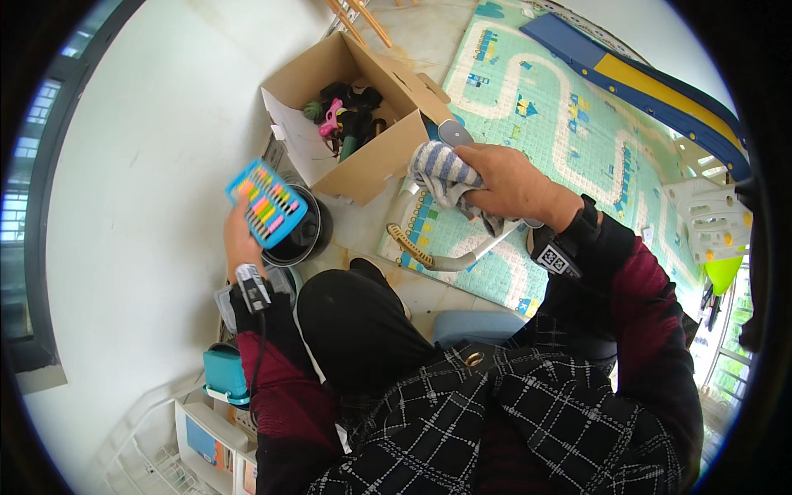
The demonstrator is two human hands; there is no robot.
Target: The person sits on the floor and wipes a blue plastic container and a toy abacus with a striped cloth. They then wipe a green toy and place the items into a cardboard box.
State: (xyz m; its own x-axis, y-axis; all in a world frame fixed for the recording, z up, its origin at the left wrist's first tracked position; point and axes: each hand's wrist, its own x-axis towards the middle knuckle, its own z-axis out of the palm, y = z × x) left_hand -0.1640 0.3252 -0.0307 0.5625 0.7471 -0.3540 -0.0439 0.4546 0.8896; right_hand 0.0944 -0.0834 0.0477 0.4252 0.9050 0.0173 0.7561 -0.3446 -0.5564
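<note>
My left hand [243, 238] grips a blue plastic bead-abacus toy [267, 203] with rows of coloured beads, held up over a black bucket [317, 232]. In my right hand [510, 182] is a bunched cloth [442, 167], striped blue-grey and white at the top. The cloth is beside the near corner of an open cardboard box [377, 158] and above a curved white and grey tube frame [458, 261]. Inside the box lie a pink toy gun [331, 117], a green ball-like toy [313, 111] and several dark things. The fingertips under the cloth are partly hidden.
A green patterned play mat [482, 235] spreads at the right, with a blue and yellow slide [643, 86] on its far side. The white wall [148, 154] is close on the left. A teal case [225, 373] and a white wire rack [148, 458] stand at lower left.
</note>
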